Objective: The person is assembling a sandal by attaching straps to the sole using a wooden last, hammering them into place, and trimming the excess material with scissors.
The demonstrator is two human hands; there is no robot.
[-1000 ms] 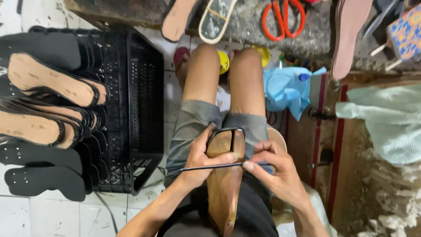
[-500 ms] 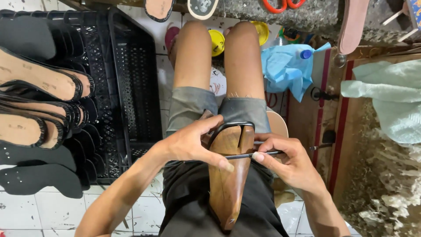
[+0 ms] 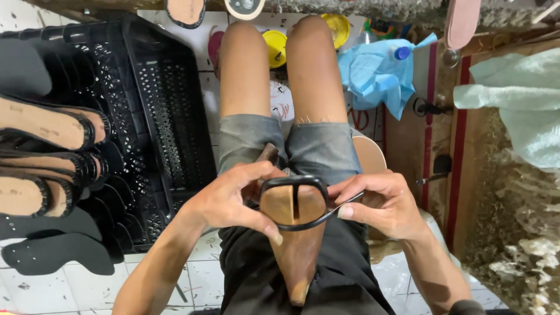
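A brown wooden shoe form [image 3: 298, 251] lies on my lap, its narrow end toward me. Across its wide end runs a black sandal upper [image 3: 293, 185] with a centre strap. A thin black strap [image 3: 326, 216] curves around the near side of that wide end. My left hand [image 3: 233, 198] grips the form's left side, thumb pressing the strap near its left end. My right hand [image 3: 382, 201] pinches the strap's right end between thumb and fingers beside the form.
A black perforated plastic crate [image 3: 169, 111] stands at my left, holding several finished sandals [image 3: 46, 125] and black soles [image 3: 58, 256]. Yellow lids [image 3: 274, 46], a blue plastic bag [image 3: 376, 73] and a wooden bench [image 3: 461, 175] sit beyond and right of my knees.
The strap, held straight across the form before, now curves around its wide end. My hands have come closer to the form, and the view has tilted down toward my lap.
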